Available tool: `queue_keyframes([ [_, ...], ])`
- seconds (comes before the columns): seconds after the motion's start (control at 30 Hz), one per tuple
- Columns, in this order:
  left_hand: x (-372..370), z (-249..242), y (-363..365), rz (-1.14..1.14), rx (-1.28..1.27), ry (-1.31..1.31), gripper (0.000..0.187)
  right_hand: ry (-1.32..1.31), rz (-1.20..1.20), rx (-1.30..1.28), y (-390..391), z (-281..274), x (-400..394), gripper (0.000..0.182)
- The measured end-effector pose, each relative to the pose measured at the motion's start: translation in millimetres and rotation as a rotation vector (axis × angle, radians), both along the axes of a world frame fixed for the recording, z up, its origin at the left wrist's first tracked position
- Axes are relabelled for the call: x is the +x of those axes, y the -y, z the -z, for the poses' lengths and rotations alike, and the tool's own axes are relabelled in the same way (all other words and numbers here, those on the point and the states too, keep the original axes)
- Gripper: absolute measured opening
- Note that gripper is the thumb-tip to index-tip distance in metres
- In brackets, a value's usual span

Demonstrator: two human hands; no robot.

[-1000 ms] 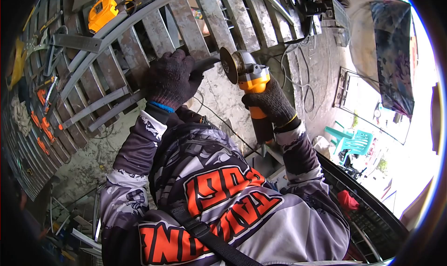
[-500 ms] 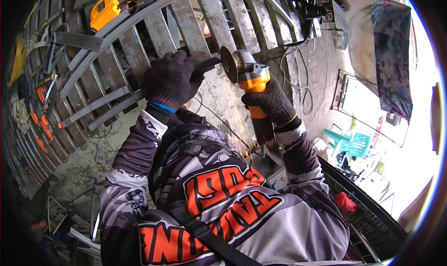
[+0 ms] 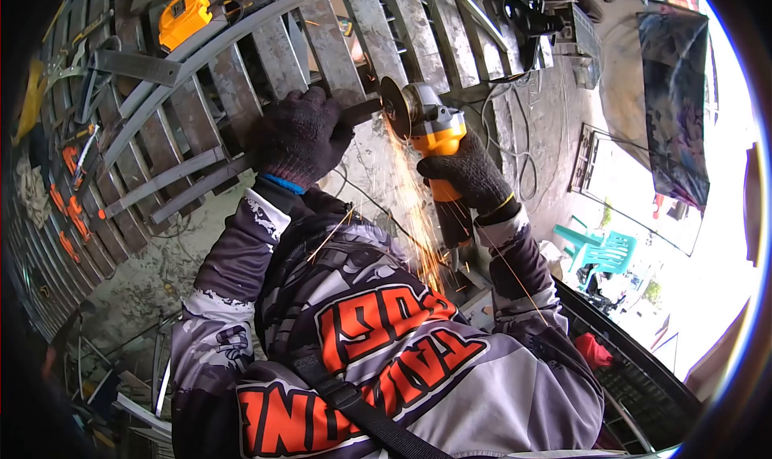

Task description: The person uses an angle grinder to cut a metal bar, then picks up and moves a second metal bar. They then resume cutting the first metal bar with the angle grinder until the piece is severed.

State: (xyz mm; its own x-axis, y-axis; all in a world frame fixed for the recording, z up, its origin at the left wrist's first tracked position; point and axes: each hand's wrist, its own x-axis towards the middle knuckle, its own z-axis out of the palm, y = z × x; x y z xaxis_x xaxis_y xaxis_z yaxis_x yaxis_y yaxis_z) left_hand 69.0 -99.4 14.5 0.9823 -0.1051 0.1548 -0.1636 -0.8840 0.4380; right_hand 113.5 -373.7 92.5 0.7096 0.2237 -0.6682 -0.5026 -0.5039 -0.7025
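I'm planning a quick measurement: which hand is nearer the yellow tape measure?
Left. In the picture, the left hand is below and right of the yellow tape measure; the right hand, holding the grinder, is farther to the right.

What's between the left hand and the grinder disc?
In the head view, the dark metal piece in the left hand spans that stretch; its tip is at the grinder disc, with sparks streaming down the picture.

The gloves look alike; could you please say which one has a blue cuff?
The left glove, holding the metal bar, has the blue cuff; the right glove, on the angle grinder, is edged yellow.
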Motion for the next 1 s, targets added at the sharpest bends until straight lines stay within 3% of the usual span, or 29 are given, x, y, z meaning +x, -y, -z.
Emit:
queue_keyframes([
  [0.5, 3, -4, 0, 0.006, 0.026, -0.147, 0.032, 0.067, -0.012, 0.026, -5, 5, 6, 0.061],
  [0.8, 2, -6, -1, 0.019, -0.013, -0.113, 0.029, 0.033, 0.078, -0.003, -7, -18, 1, 0.06],
  [1.0, 2, -8, 1, 0.0, 0.017, -0.119, 0.029, 0.086, 0.041, 0.015, -1, -4, -6, 0.06],
])
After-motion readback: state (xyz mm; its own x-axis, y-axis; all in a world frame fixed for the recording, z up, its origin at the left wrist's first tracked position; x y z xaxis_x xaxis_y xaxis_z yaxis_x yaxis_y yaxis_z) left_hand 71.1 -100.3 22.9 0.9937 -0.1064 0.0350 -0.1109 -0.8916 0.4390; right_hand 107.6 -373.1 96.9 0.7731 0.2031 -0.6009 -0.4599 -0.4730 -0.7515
